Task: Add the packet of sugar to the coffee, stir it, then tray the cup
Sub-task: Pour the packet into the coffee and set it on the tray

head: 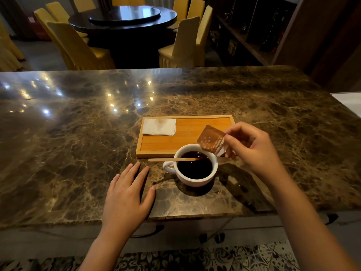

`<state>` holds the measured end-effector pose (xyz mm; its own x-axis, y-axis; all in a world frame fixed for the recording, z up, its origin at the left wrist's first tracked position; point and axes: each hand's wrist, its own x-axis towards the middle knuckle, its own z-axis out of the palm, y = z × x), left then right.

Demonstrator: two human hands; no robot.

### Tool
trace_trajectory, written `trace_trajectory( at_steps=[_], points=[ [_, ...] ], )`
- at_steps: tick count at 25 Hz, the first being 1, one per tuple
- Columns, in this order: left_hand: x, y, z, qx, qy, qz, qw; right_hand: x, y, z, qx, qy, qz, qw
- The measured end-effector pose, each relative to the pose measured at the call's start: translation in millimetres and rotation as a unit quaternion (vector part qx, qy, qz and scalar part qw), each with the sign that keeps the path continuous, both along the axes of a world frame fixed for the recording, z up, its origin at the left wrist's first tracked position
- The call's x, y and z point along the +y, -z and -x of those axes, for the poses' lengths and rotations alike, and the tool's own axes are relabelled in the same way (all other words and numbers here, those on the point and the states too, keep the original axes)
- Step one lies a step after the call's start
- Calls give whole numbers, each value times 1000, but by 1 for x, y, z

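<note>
A white cup [195, 179] of black coffee stands on the marble counter, its handle pointing left. A wooden stir stick [166, 159] lies across its rim with one end over the coffee. My right hand [252, 147] pinches a brown sugar packet [212, 140], tilted over the cup's far right rim. My left hand [127, 194] rests flat on the counter left of the cup, fingers spread, holding nothing. Just behind the cup lies a wooden tray [195, 132].
A folded white napkin [159, 127] with a faint stain lies in the tray's left far corner. The counter's front edge [175, 217] runs close under my wrists. Beyond the counter stand a round dark table [125, 18] and yellow-covered chairs [78, 47]; shelves [254, 36] are at right.
</note>
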<state>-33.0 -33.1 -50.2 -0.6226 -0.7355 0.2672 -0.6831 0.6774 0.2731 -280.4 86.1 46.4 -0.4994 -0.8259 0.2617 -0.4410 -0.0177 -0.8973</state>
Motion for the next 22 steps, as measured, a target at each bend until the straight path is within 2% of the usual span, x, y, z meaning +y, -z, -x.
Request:
trace_trajectory(
  at_steps=[3,5,8,10,15,22],
  points=[
    [0,0,0,-1,1,-1,1000,-3,7,6,-166,49,35,984],
    [0,0,0,-1,1,-2,1000,-6,12,16,-204,111,44,972],
    [-1,0,0,-2,1,-2,1000,-16,23,34,-144,221,-1,965],
    [-1,1,0,-2,0,-2,1000,-26,30,43,-92,258,-39,961],
    [-1,1,0,-3,-2,-3,1000,-46,43,55,60,275,-132,950],
    [0,1,0,1,-1,-3,1000,-51,55,58,201,315,-172,911]
  ],
)
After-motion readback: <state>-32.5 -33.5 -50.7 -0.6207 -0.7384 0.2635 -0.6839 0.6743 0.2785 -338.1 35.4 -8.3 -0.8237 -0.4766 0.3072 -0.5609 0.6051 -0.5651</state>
